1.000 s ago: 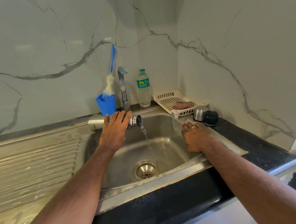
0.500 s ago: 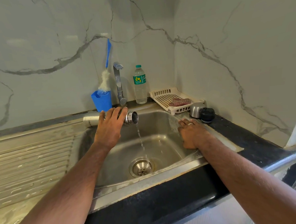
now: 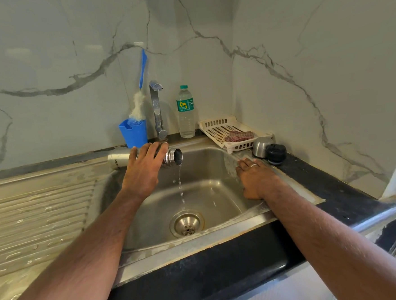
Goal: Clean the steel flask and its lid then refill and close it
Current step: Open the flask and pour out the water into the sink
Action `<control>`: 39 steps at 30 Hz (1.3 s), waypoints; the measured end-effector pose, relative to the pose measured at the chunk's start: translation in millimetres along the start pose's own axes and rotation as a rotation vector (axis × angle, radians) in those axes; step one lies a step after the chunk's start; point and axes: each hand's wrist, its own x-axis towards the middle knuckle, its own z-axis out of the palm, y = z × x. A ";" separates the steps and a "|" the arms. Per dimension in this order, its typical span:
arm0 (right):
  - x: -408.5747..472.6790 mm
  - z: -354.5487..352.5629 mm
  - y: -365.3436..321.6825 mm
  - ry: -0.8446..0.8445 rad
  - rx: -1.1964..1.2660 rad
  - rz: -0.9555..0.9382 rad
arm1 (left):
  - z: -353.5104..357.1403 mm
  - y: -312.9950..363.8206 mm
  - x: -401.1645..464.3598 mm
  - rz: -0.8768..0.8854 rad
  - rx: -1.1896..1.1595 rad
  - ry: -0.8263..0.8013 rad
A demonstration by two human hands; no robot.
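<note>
Your left hand (image 3: 144, 170) grips the steel flask (image 3: 146, 156) from above, fingers curled over its body, just above the centre of the frame. You hold the flask on its side over the back edge of the sink (image 3: 209, 186), its open mouth pointing to the right of the frame, and a thin broken trickle of water (image 3: 180, 186) falls from the mouth toward the drain (image 3: 187, 223) at the bottom of the basin.

Your right hand (image 3: 256, 178) lies flat on the right rim of the sink, fingers straight and close together, holding nothing (a ring shows on one finger).

The flask's lid parts stand on the black counter (image 3: 331, 187) just right of centre, near your right fingertips: a rounded steel cap (image 3: 261, 146) and a black stopper (image 3: 276, 153), touching or nearly so.

Behind them, a cream slotted tray (image 3: 216, 127) holds a reddish checked cloth (image 3: 239, 135). Along the back wall, from left of centre to centre, stand a blue holder (image 3: 133, 133) with a blue-handled bottle brush (image 3: 141, 93), the tap (image 3: 157, 110) and a clear plastic water bottle (image 3: 185, 112) with a green label. The ribbed draining board (image 3: 38, 222) fills the left of the frame, wet in patches.
</note>
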 end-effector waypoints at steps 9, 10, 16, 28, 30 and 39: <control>1.3 1.7 1.0 -0.004 -0.009 -0.011 | -1.8 -0.7 -1.0 0.009 0.021 0.005; 1.5 1.7 1.2 -0.004 -0.007 -0.012 | -2.0 -0.6 -1.2 0.009 0.021 0.005; 1.7 1.3 1.3 -0.017 -0.005 -0.008 | -2.1 -0.4 -1.2 0.007 0.019 -0.002; 1.5 1.3 1.1 -0.014 -0.009 -0.008 | -1.5 -0.3 -1.5 0.020 0.026 0.009; 1.7 0.8 0.7 -0.017 -0.009 -0.008 | -1.5 -0.4 -1.9 0.020 0.027 0.011; -0.1 -0.5 0.8 -0.007 -0.006 -0.014 | -2.5 -2.3 -2.2 0.012 0.027 0.014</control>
